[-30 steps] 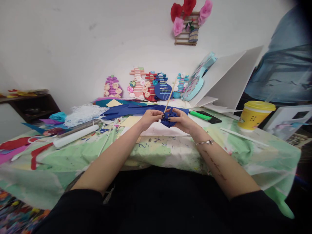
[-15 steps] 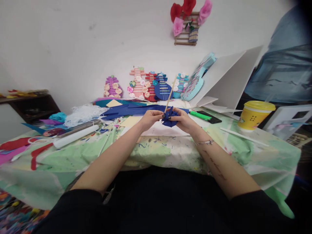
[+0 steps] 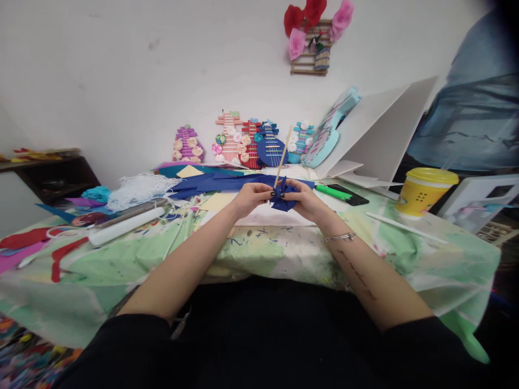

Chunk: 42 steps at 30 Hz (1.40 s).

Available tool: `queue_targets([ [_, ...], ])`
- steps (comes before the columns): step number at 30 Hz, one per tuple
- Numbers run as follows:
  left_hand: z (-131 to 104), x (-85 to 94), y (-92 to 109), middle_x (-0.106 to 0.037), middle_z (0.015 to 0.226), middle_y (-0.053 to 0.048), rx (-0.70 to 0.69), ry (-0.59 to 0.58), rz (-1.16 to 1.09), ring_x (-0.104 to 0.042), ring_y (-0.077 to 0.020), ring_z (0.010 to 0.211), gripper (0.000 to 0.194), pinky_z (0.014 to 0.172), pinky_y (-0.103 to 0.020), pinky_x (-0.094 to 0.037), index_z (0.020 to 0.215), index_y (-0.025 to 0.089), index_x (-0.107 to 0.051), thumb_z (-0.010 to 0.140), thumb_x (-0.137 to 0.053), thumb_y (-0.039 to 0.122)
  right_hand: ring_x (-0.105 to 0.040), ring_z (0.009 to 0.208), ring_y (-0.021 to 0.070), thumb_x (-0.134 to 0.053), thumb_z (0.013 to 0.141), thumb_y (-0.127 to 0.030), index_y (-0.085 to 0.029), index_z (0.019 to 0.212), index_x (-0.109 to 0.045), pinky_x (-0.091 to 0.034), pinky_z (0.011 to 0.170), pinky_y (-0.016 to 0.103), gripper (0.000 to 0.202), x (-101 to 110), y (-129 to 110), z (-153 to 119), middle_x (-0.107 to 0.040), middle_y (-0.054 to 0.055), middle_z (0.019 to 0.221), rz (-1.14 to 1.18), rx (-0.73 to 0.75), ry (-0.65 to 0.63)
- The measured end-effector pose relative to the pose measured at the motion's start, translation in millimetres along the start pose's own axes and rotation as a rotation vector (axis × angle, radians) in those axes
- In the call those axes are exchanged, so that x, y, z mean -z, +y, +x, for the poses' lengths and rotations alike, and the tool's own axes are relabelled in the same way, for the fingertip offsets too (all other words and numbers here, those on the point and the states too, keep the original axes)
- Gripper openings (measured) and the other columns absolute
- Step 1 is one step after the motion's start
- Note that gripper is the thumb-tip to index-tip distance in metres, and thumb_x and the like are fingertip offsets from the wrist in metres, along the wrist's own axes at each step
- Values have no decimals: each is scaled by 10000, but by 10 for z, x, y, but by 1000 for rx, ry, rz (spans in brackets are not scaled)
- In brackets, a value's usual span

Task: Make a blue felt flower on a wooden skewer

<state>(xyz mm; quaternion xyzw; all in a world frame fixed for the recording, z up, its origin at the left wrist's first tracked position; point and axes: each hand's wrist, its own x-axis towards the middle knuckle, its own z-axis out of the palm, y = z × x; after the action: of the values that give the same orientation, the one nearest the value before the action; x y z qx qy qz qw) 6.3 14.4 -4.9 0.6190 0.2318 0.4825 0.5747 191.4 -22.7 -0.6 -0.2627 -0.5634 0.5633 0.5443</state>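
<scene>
Above the middle of the table, my two hands meet around a small bunch of folded dark blue paper (image 3: 285, 204). A thin wooden stick (image 3: 284, 154) slants up from it, leaning a little to the right. My left hand (image 3: 252, 199) is closed in a pinch at the stick's lower end, where it meets the paper. From the other side, the thumb and fingers of my right hand (image 3: 304, 198) grip the blue paper. Fingers and folds hide the stick's bottom end. Under the hands lies a white sheet (image 3: 259, 217), with dark blue sheets (image 3: 211, 185) behind it.
Colourful craft lutes (image 3: 252, 143) stand along the wall. To the right are a green cutter (image 3: 333, 192), a black phone (image 3: 359, 198), a white stick (image 3: 405, 227) and a yellow-lidded cup (image 3: 425, 192). White yarn (image 3: 140, 190) and a white bar (image 3: 126, 227) lie left.
The blue paper has turned slightly between my fingers, and its lower edge looks a bit different. Both hands stay in almost the same place.
</scene>
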Motion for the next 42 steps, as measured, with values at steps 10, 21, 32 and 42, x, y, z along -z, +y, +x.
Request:
queue_targets([
  [10, -13, -36, 8, -642, 590, -18, -14, 15, 67, -539, -81, 544, 398, 578, -243, -377, 685, 97, -681, 454, -921, 315, -645, 749, 150, -827, 521, -115, -192, 938, -626, -549, 746, 325, 470, -51, -14, -24, -696, -1, 835, -21, 27, 3],
  [21, -40, -89, 44, -682, 646, -36, 5, 7, 64, -582, -104, 589, 452, 645, -281, -435, 710, 98, -701, 419, -923, 363, -637, 753, 153, -829, 524, -138, -194, 929, -614, -546, 735, 327, 462, -64, -15, -35, -685, 0, 850, -67, 40, 8],
  [32, -26, -44, 9, -677, 660, -39, -1, -15, 69, -568, -107, 601, 411, 644, -282, -404, 709, 98, -700, 450, -922, 327, -654, 730, 164, -846, 509, -158, -188, 942, -612, -573, 739, 354, 494, -42, 4, -10, -699, 7, 815, -81, 26, 48],
  [42, -27, -36, 9, -655, 643, -22, 0, -30, 71, -578, -100, 585, 412, 612, -260, -409, 708, 102, -659, 463, -922, 303, -649, 733, 163, -854, 513, -164, -192, 954, -622, -570, 718, 347, 499, -12, 41, 14, -694, 12, 851, -116, 72, 29],
])
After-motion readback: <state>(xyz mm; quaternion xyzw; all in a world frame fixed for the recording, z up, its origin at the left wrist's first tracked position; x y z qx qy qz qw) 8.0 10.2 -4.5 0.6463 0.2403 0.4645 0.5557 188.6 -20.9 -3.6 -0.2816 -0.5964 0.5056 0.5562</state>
